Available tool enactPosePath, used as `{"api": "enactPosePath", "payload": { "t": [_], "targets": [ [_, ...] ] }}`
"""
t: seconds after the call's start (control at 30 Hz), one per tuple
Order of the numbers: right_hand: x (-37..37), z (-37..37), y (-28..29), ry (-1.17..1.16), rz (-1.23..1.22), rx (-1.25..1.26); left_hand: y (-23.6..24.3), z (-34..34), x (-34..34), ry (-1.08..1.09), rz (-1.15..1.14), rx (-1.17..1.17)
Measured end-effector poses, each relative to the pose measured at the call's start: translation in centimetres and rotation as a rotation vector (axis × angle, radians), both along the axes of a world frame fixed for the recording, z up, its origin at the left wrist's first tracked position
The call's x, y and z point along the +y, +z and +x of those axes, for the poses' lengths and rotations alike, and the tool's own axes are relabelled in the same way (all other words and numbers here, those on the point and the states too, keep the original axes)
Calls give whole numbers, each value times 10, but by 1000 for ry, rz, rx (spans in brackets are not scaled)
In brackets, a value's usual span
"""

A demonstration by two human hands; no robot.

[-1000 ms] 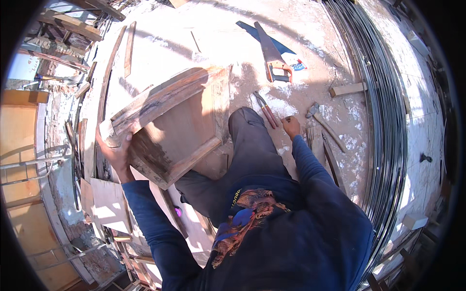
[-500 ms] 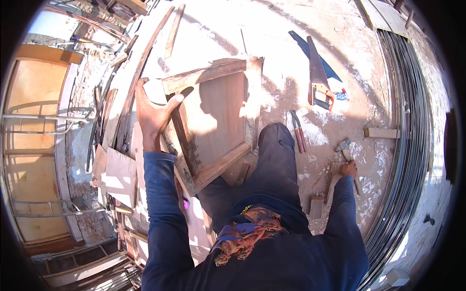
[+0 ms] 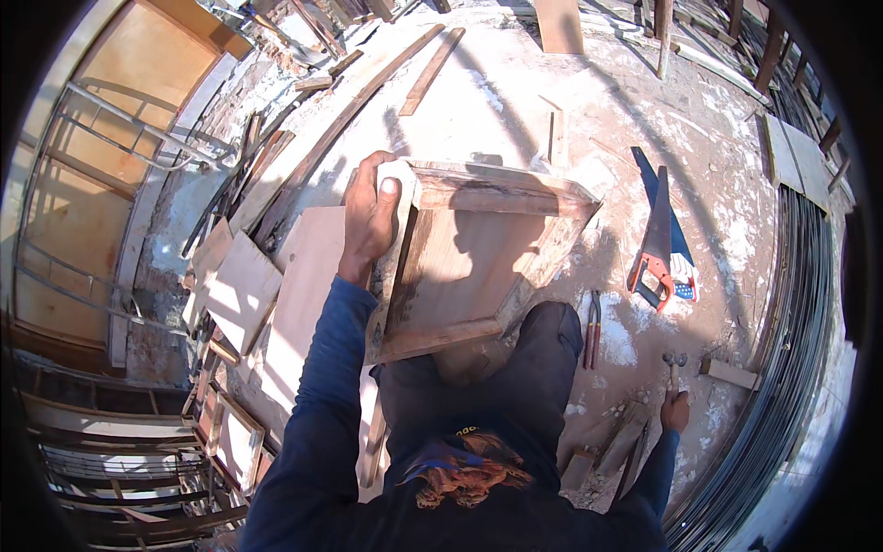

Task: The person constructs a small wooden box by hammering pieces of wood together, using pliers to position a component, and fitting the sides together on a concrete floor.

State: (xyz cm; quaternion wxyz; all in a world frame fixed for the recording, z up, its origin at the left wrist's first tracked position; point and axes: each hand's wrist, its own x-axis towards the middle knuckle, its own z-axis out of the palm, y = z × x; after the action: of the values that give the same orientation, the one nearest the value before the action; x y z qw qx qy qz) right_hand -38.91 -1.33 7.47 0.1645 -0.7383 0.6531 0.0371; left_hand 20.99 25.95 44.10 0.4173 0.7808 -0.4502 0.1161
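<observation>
A wooden box-like frame (image 3: 552, 193) with a plywood panel inside is propped over my thighs, with a head-shaped shadow on the panel. My left hand (image 3: 370, 216) grips its upper left corner. On the right, my right hand (image 3: 674, 412) is closed round the handle of a hammer (image 3: 674, 360), whose metal head points away from me. Pliers with red handles (image 3: 594, 336) lie beside my right knee. Farther out, a saw with an orange handle (image 3: 659, 221) lies across a second, blue-bladed saw (image 3: 682, 247).
Loose planks (image 3: 432, 71) and plywood pieces (image 3: 243, 293) lie at the left, near an orange wooden door (image 3: 124, 83) with metal bars. Long metal rods (image 3: 789, 304) run along the right side, by a short wood block (image 3: 730, 373). More scrap wood (image 3: 621, 442) lies below my right hand.
My left hand has lifted and turned the frame more upright and squarer to me. My right hand has moved from beside the pliers onto the hammer. The view has swung round.
</observation>
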Motion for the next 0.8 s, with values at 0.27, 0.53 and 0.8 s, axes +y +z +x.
{"api": "enactPosePath", "payload": {
  "t": [0.27,0.53,0.8],
  "targets": [
    [114,270,208,321,216,-1354,-5,12,-3,134,39,-34],
    [193,418,266,363,243,-1823,-13,21,-19,306,19,-34],
    [195,440,259,501,233,-1447,-13,17,6,234,9,2]
  ]
}}
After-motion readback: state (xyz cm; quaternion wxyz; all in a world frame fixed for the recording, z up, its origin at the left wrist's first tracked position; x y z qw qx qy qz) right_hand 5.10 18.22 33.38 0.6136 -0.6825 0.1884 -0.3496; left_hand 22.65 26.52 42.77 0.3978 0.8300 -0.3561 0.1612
